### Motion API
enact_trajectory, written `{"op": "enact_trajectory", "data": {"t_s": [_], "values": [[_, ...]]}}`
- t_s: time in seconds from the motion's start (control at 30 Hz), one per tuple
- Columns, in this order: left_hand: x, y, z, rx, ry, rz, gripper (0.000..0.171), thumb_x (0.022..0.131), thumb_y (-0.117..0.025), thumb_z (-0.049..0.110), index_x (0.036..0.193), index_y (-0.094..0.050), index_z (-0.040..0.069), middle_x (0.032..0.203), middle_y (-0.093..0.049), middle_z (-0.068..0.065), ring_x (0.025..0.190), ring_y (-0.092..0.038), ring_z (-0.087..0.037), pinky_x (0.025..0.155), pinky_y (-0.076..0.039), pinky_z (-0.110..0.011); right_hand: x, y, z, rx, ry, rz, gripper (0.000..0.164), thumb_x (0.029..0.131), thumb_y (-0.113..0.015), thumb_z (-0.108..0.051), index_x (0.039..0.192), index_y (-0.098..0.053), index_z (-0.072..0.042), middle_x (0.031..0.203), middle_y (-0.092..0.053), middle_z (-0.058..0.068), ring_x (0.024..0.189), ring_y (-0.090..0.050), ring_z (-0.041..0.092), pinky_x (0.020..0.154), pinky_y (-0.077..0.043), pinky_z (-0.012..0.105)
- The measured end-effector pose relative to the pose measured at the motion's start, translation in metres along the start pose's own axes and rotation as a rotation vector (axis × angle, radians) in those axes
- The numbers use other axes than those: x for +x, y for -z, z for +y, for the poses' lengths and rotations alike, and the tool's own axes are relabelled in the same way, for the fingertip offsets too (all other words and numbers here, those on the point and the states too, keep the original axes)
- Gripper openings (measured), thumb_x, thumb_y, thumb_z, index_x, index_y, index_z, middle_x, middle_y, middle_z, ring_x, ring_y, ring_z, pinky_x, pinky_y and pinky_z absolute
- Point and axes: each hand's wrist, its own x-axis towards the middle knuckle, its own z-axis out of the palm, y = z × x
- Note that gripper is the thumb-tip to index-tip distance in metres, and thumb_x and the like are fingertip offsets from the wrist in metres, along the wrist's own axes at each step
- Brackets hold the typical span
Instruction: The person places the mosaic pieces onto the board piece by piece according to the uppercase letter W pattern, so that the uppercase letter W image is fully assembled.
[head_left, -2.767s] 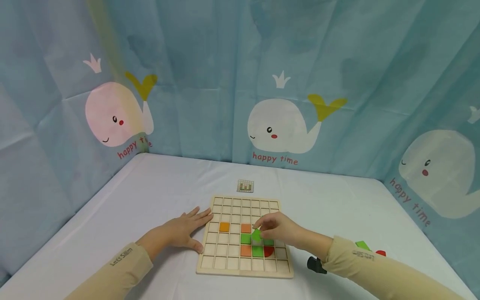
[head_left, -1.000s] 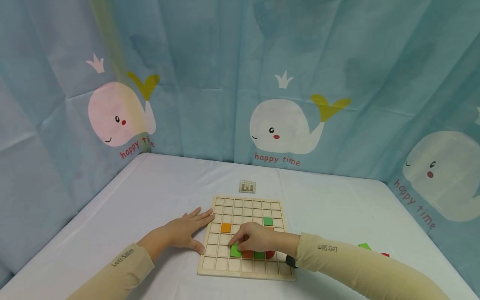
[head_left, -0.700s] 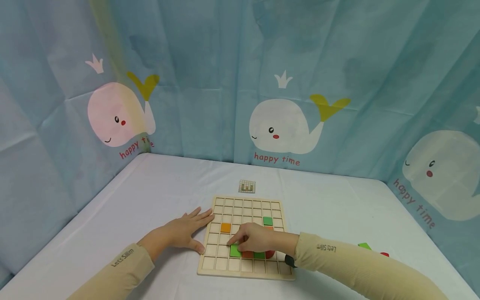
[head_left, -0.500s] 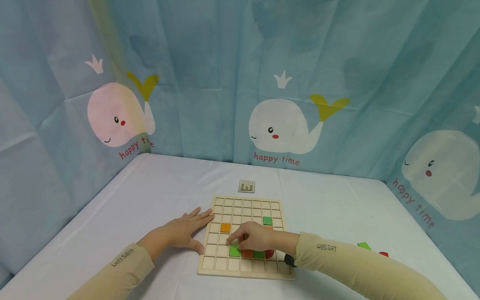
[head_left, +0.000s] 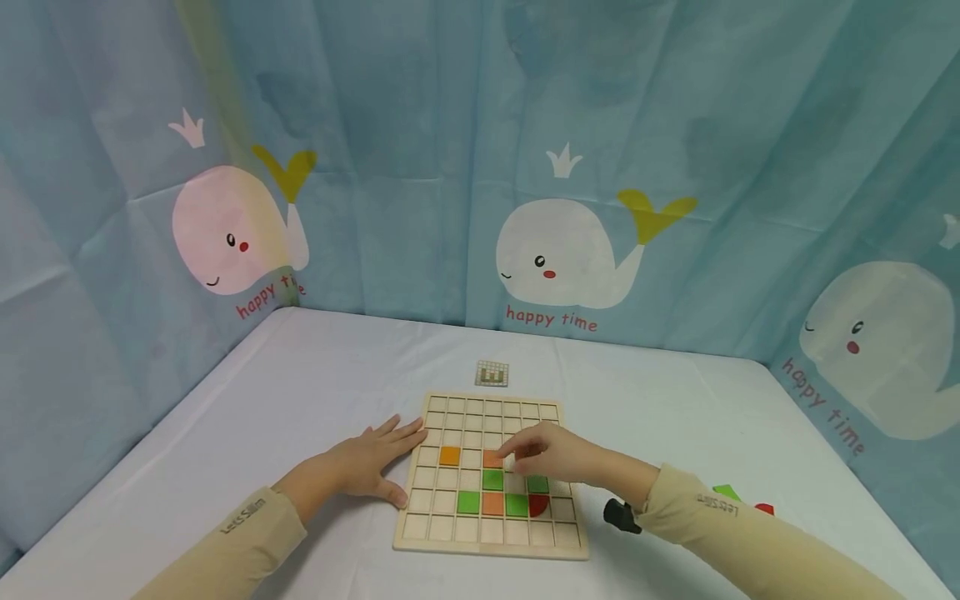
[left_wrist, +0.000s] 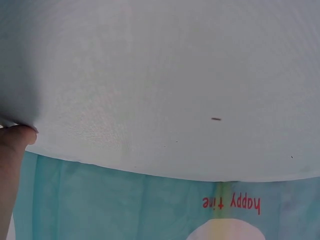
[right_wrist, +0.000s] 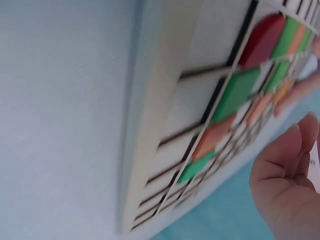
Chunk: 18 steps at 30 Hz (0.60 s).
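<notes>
A wooden grid board [head_left: 487, 546] lies on the white table with coloured tiles in its cells. Along one low row sit a green tile [head_left: 468, 502], an orange tile [head_left: 492, 503], a second green tile [head_left: 517, 504] and a red curved-edged tile [head_left: 538, 505]. My left hand [head_left: 367, 460] lies with spread fingers against the board's left edge. Over the board's right half hovers my right hand [head_left: 558, 454], fingers loosely bent, with no tile visible between them. It covers part of the grid; in the right wrist view, green and orange tiles [right_wrist: 214, 139] show there.
Behind the board lies a small pattern card [head_left: 492, 373]. To the right, a loose green piece [head_left: 726, 492] and a red piece [head_left: 764, 508] lie partly behind the sleeve. A black object [head_left: 621, 516] sits by the right forearm. A whale-print curtain [head_left: 420, 167] surrounds the table.
My right hand carried a green tile to the row's left end and let it go. Since then it has moved up and right, uncovering the row. My left hand has stayed in place.
</notes>
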Motion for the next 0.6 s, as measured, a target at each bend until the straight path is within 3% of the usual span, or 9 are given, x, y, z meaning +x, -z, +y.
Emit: {"op": "enact_trajectory", "data": {"t_s": [0.17, 0.33, 0.6], "values": [[0.001, 0.000, -0.001, -0.006, -0.012, 0.004, 0.103, 0.073, -0.073, 0.057, 0.152, -0.031, 0.008, 0.160, -0.022, -0.009, 0.145, -0.013, -0.040, 0.111, -0.020, -0.061, -0.022, 0.020, 0.003, 0.036, -0.074, 0.054, 0.027, 0.096, -0.060, -0.009, 0.120, -0.066, 0.001, 0.111, -0.065, 0.015, 0.092, -0.058, 0.017, 0.079, -0.052, 0.036], [0.002, -0.001, -0.002, -0.001, -0.017, 0.003, 0.103, 0.073, -0.073, 0.057, 0.153, -0.031, 0.007, 0.160, -0.022, -0.010, 0.145, -0.013, -0.041, 0.111, -0.020, -0.062, -0.041, 0.034, 0.010, 0.033, -0.097, 0.112, 0.029, 0.096, -0.060, -0.011, 0.122, -0.064, 0.002, 0.099, -0.064, 0.014, 0.084, -0.057, 0.021, 0.074, -0.050, 0.043], [-0.001, 0.000, -0.001, -0.006, -0.021, 0.002, 0.103, 0.073, -0.072, 0.058, 0.153, -0.031, 0.007, 0.160, -0.021, -0.009, 0.145, -0.013, -0.041, 0.111, -0.021, -0.062, -0.066, 0.052, 0.022, 0.038, -0.122, 0.191, 0.029, 0.096, -0.060, -0.011, 0.121, -0.063, 0.004, 0.093, -0.063, 0.009, 0.081, -0.056, 0.021, 0.070, -0.051, 0.035]]}}
